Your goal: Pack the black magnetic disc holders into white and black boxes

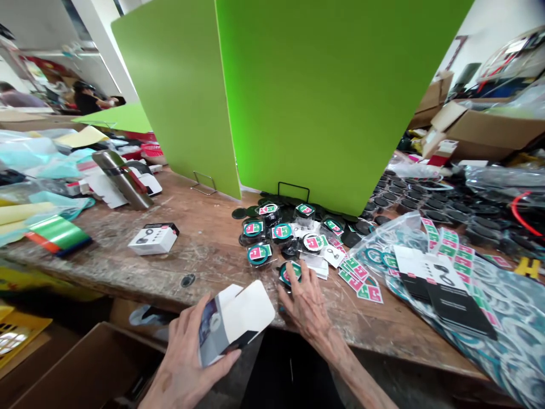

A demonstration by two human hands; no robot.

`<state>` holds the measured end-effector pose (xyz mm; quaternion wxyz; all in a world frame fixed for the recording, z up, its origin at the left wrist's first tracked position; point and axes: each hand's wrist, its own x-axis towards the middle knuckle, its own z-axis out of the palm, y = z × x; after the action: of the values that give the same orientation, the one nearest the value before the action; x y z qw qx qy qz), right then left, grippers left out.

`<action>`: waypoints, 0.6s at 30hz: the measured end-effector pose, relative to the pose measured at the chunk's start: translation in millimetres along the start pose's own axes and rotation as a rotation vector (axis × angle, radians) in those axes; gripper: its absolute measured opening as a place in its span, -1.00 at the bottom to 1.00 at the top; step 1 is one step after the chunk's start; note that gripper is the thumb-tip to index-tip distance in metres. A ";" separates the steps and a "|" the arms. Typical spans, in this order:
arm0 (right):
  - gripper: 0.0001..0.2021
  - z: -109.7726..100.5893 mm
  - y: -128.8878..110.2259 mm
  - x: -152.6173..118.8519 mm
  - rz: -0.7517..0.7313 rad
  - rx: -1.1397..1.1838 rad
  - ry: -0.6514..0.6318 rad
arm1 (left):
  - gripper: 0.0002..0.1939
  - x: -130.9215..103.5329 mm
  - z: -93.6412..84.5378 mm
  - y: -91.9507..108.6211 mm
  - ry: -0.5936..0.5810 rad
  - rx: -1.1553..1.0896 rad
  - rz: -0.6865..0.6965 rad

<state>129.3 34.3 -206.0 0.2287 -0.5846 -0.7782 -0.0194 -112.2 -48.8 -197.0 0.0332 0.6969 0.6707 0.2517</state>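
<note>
My left hand [191, 346] grips a small white, grey and black cardboard box [238, 318], its white flaps standing open and tilted toward the right. The inside of the box is not visible. At the table's front edge, my right hand [307, 298] has its fingers closed about a black round piece [290, 272] with a teal ring and a pink-and-green label; the hand partly hides it. Just beyond lie several similar round pieces in clear wrapping, such as a labelled one [258, 254]. White folded papers [315, 264] and loose pink-and-green stickers [361, 279] lie right of that hand.
A closed white box [154, 238] rests on the left of the wooden table [213, 227]. Green upright panels [332, 102] stand behind. At right are a plastic bag [451, 318] with printed cards [443, 289] and many black discs. An open carton [80, 369] sits below left.
</note>
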 end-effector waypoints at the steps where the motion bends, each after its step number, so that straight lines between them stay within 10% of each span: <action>1: -0.52 -11.2 9.4 -4.0 -0.055 0.026 0.018 | -0.14 4.0 -3.2 2.2 -0.041 -0.018 0.001; 8: -0.43 -89.1 58.3 -24.9 -0.458 0.230 -0.057 | -0.17 38.1 -25.6 38.3 -0.394 -0.298 0.083; 18: -0.44 -48.1 46.6 -44.3 -0.598 0.292 -0.164 | -0.05 58.7 -25.9 79.0 -0.593 -0.374 0.240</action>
<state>197.5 -5.2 -190.7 0.2309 -0.2912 -0.9255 0.0731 -51.4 -8.3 -126.1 0.3234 0.7951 0.4877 0.1591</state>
